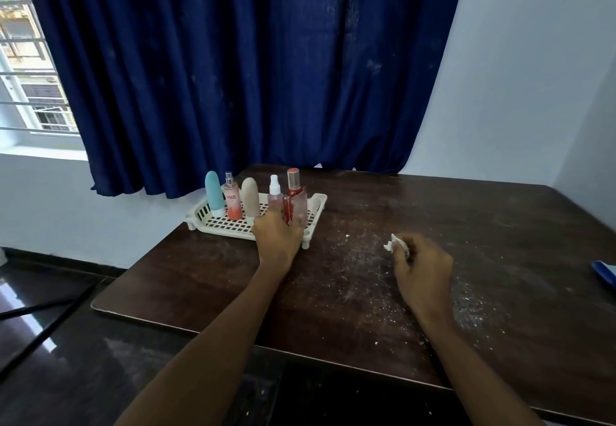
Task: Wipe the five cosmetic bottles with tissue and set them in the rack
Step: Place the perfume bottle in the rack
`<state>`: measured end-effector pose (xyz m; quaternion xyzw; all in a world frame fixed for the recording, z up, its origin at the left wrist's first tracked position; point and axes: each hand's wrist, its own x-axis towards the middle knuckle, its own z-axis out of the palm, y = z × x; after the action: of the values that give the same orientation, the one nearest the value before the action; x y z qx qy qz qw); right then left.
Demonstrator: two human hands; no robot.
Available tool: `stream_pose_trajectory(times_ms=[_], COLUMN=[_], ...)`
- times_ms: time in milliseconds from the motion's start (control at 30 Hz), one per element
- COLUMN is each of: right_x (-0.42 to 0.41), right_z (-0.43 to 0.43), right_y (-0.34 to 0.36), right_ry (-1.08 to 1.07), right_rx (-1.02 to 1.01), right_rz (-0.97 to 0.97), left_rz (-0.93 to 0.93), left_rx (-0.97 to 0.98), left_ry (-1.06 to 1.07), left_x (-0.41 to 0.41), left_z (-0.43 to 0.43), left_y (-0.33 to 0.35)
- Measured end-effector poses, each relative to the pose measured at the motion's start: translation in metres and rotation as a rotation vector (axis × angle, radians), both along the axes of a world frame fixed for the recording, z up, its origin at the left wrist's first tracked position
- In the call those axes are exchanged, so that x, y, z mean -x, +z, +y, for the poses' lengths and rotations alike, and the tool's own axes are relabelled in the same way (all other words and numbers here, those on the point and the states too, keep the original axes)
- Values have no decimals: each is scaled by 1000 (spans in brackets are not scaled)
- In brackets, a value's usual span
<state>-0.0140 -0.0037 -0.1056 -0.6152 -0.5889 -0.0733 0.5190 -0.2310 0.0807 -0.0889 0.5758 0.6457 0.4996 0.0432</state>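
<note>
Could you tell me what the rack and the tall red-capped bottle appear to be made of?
The rack looks like cream moulded plastic: matte, with a grid base. The red-capped bottle seems clear glass or hard plastic; it is see-through and glossy, so I cannot tell which.

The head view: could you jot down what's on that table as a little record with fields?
rack: white plastic lattice rack at the table's far left corner
bottles in rack: teal rounded bottle, peach spray bottle, beige rounded bottle, small clear pink spray bottle, tall clear bottle with red cap
left hand: at the tall bottle's base
right hand: clutching crumpled white tissue
table: dark wooden table, dusted with white crumbs
</note>
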Motion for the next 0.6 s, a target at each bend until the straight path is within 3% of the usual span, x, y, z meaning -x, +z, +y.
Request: stream_pose_trajectory(times_ms=[433,500,600], right_x=[-1,0,-1], right_z=[1,0,-7], right_y=[-2,2,9], right_ry=[18,25,65], right_rx=[8,4,14], right_rz=[-12,18,214], left_rz=[-23,-94,-150], left_rx=[99,21,-197], left_ry=[-29,-9,-3], left_x=[1,3,-9], left_z=[-4,-18,-52], left_y=[8,7,6])
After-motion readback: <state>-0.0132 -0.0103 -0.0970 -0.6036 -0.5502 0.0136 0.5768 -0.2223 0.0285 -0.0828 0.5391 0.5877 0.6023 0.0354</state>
